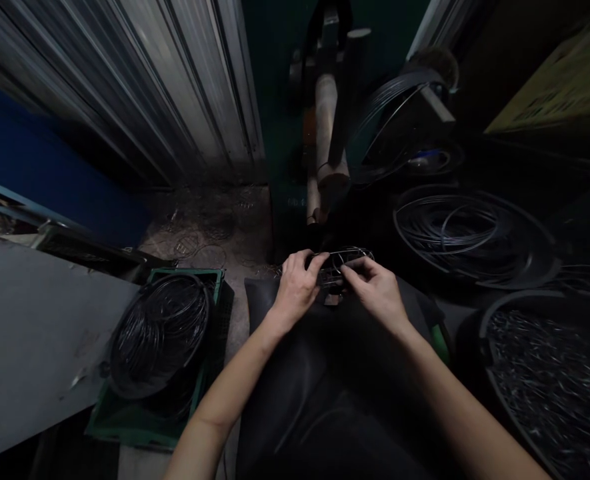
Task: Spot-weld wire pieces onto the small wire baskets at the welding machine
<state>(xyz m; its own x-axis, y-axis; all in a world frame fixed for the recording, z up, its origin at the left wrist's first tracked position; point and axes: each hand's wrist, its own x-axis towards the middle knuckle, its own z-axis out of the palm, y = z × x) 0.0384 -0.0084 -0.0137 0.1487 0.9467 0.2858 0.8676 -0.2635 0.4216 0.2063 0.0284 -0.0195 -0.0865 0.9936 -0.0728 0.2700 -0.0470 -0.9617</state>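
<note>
In the head view, my left hand [301, 283] is at the middle, its thumb and fingers pinched at the left end of a thin metal wire piece [342, 251]. My right hand [375, 287] pinches a curved part of the wire, just right of it. Between and below my fingertips is a small dark metal fixture [332, 299]; its details are too dark to make out. A machine's round metal bar [327, 123] stands beyond my hands.
Left, a black basin [119, 383] of wire rings sits on a green crate [139, 433]. Right are a tub [549, 270] of coiled wire and another tub [485, 327] full of small metal pieces. A wire coil [399, 87] hangs beyond. A grey panel [35, 333] is far left.
</note>
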